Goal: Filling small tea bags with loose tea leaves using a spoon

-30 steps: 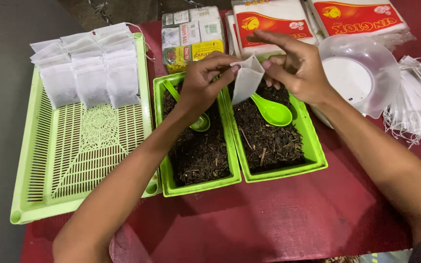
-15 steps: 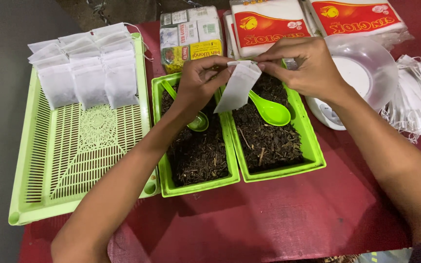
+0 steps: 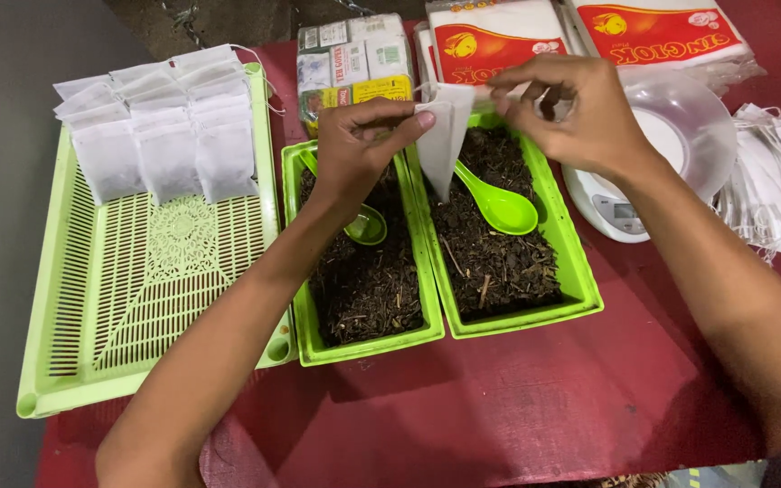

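Head view: the left hand and the right hand meet over the two green tubs, and a small white bag hangs between them. The left hand pinches the bag's upper left edge with thumb and forefinger closed on it. The right hand grips the top edge at the other side, fingers curled tight around the paper; how much of the bag lies inside that grip cannot be told. The bag hangs point down above the rim where the tubs meet, clear of the leaves below.

Under the left hand lies the left tub, full of dark dry leaves, with a green spoon partly hidden by the wrist. Just beside it is the right tub, also full of leaves, with a second spoon lying on top, near the bag's tip.

To the left, touching the left tub, a slotted green tray carries rows of filled white bags at its far end. Behind the tubs stand a carton and red-and-white packs. Right of the right hand is a scale with a clear bowl on it, and a heap of empty bags. All rest on a red counter.
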